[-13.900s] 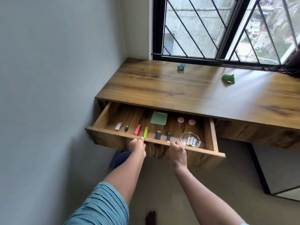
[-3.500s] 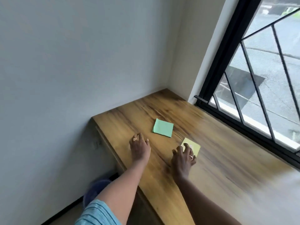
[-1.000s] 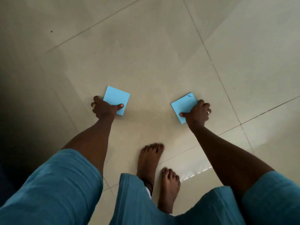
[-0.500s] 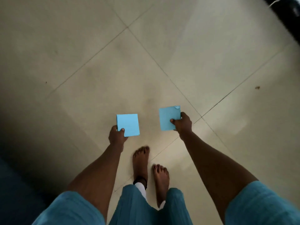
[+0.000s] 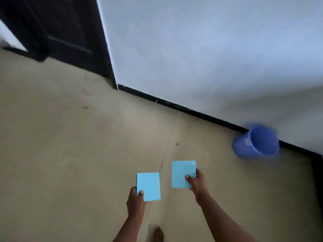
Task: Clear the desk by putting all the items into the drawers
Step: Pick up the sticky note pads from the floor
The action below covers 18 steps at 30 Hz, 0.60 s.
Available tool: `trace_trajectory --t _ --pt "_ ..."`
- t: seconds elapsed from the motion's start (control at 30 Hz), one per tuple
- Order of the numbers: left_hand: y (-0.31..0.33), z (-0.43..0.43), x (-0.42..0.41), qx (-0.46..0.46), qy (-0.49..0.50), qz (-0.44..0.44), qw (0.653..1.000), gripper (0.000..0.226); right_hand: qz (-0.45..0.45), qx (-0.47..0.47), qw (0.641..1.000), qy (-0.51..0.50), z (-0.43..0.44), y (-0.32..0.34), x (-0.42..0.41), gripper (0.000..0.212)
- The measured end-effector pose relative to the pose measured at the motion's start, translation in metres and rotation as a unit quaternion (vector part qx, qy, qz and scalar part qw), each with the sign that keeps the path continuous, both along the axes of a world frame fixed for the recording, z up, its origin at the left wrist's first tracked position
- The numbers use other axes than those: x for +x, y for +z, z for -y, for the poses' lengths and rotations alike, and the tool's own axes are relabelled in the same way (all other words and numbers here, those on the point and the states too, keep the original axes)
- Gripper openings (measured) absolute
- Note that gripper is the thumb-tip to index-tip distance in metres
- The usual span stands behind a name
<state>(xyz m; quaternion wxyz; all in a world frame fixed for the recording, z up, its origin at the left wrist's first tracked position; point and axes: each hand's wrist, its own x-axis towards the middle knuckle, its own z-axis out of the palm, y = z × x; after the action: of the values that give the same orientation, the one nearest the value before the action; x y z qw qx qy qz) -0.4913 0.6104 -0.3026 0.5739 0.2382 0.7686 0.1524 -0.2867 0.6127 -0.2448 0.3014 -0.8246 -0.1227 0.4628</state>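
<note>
**Two blue squares, and no drawer to be seen**

The person stands on a tan floor (image 5: 70, 154) and holds one blue paper square in each hand. The left hand (image 5: 135, 203) pinches the left square (image 5: 148, 186) at its bottom corner, with the thumb on top and the other fingers curled under. The right hand (image 5: 196, 182) pinches the right square (image 5: 182, 174) at its right edge, thumb on top too. Both squares are up in the air in front of the person, near each other but not touching.

I think this is the carrying step. The squares are in hand but not put away. The desk and its drawers are not in view (only a white wall (image 5: 209, 49), a dark door (image 5: 61, 32) and a blue bucket (image 5: 257, 142) by the wall). So the next move calls for turning to find the desk. Both hands are full, so one hand may need to take both squares to free the other for a drawer.

The squares are light blue, flat, thin and plain. The right one has a little bent corner at the top.
</note>
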Motion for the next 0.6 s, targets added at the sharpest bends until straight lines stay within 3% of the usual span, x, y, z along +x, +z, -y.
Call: trace_trajectory --t 0.1,0.23,0.37,0.6 --pt "0.061 -0.039 0.057 0.038 -0.089 -0.019 0.995 0.027 -0.009 0.056 0.994 -0.092 -0.004 0.074 0.052 0.025" --pt "0.151 -0.073 0.158 0.082 -0.156 0.019 0.984 0.030 0.003 0.097 0.972 -0.216 0.005 0.155 0.134 0.027" --pt "0.233 -0.083 0.285 0.103 -0.230 0.088 0.964 0.019 0.024 0.127 0.946 -0.298 0.015 0.225 0.228 0.022" --pt "0.302 -0.094 0.491 0.181 -0.401 0.135 0.888 0.016 0.133 0.147 0.908 -0.370 0.038 0.299 0.382 0.015"
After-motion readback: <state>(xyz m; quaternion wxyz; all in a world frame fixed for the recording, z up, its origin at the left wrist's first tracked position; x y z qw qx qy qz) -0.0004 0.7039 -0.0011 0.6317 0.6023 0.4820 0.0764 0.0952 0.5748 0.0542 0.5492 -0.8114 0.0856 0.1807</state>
